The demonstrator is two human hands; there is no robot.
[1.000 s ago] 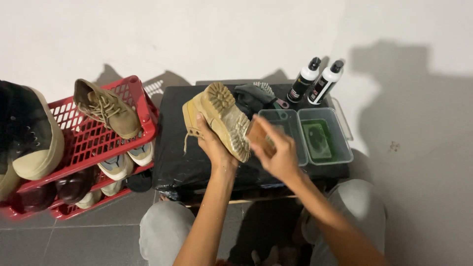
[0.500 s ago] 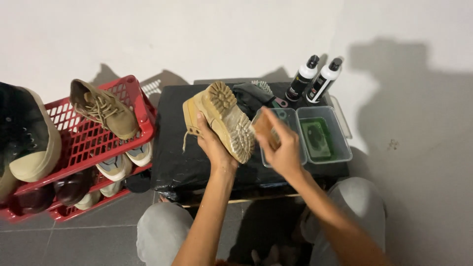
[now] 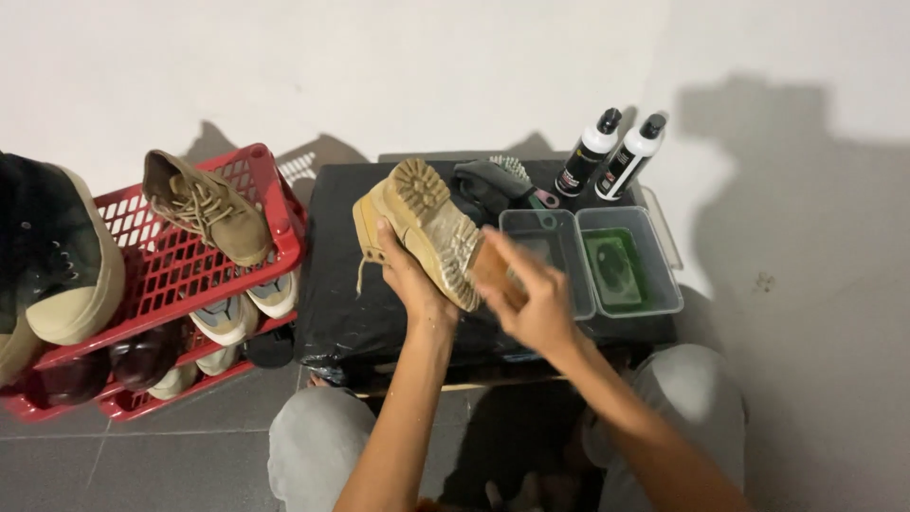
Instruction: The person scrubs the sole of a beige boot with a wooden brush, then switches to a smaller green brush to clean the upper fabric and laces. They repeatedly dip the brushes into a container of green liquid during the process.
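Observation:
My left hand point(image 3: 409, 277) grips a tan boot point(image 3: 422, 223) tilted with its lugged sole facing up, over a black-covered table point(image 3: 332, 294). Against the heel end of that sole, my right hand point(image 3: 531, 294) holds a brown brush point(image 3: 493, 270). The brush is partly hidden by my fingers.
Two clear tubs point(image 3: 630, 265) sit at right, one with green liquid. Two black-and-white bottles point(image 3: 607, 156) stand behind them, with a dark cloth and another brush point(image 3: 493, 180) nearby. A red shoe rack point(image 3: 171, 275) at left carries a matching tan boot point(image 3: 204, 204) and several other shoes.
My right hand with the brush has shifted slightly along the sole; the boot stays held in about the same place.

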